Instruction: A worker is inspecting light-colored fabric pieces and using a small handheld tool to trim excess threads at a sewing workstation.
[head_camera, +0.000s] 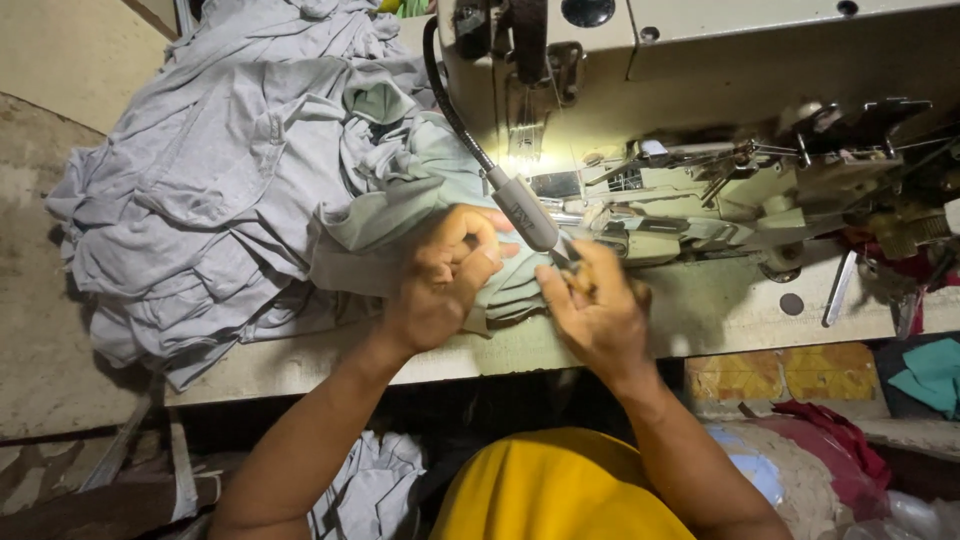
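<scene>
My left hand (443, 278) pinches a fold of pale grey-green fabric (400, 215) on the sewing table, just left of the machine's needle area. My right hand (598, 310) is beside it, fingers curled around a small dark tool or thread snip near the presser foot (575, 255); what it grips is partly hidden. A flexible gooseneck lamp (520, 205) hangs over both hands and lights the fabric. The cream industrial sewing machine (720, 120) stands right behind my hands.
A large heap of grey cloth pieces (210, 190) covers the table's left half. The table edge (300, 370) runs in front. More grey cloth (370, 490) lies below. Teal (930, 375) and red (840, 430) scraps sit at the right.
</scene>
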